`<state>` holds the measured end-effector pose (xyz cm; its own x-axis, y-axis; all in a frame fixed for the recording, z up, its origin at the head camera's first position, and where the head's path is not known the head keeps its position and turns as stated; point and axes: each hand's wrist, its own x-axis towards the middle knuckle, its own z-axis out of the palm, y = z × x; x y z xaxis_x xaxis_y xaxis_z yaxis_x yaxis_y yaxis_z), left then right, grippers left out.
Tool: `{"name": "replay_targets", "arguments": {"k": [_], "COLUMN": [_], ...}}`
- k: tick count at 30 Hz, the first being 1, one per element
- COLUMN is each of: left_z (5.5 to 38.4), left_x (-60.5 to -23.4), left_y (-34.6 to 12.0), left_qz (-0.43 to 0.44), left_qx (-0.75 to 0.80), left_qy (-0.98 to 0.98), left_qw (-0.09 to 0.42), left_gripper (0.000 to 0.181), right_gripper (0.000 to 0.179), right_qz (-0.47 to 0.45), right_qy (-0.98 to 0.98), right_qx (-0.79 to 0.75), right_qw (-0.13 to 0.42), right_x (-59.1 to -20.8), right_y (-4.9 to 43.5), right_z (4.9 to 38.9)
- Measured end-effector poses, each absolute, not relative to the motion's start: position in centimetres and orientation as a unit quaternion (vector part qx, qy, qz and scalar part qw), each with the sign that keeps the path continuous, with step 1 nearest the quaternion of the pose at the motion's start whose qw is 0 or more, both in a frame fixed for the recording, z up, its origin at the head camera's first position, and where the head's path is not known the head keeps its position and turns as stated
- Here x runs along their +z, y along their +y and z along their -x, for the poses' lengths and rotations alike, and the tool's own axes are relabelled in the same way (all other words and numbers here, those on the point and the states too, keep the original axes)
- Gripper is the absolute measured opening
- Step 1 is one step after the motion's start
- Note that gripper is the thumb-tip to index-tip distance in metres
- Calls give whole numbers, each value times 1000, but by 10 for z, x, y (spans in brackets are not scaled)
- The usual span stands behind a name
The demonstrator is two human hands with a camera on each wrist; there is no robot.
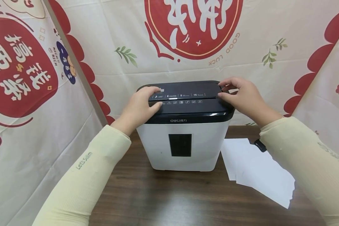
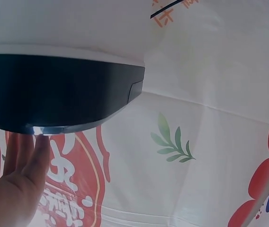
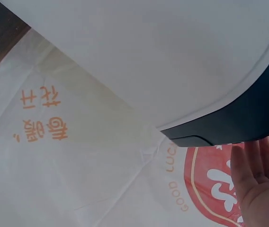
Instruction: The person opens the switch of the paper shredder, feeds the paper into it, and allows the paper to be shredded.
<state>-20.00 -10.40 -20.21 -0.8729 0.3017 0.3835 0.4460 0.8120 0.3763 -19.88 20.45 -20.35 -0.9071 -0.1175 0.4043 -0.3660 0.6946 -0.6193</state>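
A paper shredder [image 1: 199,138] with a white body and black top stands upright on the table, its dark window facing me. My left hand [image 1: 139,108] rests at the left end of the black top [image 1: 183,108], thumb and fingers spread across the slot. In the left wrist view, the fingers of that hand [image 2: 18,177] extend straight over the top. At the right end, my right hand [image 1: 244,97] touches the top with its fingertips and thumb. The right wrist view shows this hand [image 3: 262,184] with its fingers extended at the black top, holding nothing visible.
White paper sheets [image 1: 260,171] lie overlapping to the right of the shredder on the brown wooden table [image 1: 169,201]. Behind it hangs a printed cloth [image 1: 101,31], and another printed panel [image 1: 73,125] stands at the left. A small black object [image 1: 260,145] shows by the right sleeve.
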Motion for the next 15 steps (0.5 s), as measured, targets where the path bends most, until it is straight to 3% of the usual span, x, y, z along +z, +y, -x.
{"name": "replay_targets", "arguments": {"k": [15], "left_z": [183], "left_x": [-215], "left_y": [-108], "left_qz": [240], "left_qx": [-261], "left_qy": [-915], "left_qw": [194], "left_gripper": [55], "right_gripper": [48], "right_qz": [-94], "right_qy": [-906], "right_qx": [371], "right_qw": [180], "right_x": [-218], "right_y": [230], "right_z": [188]}}
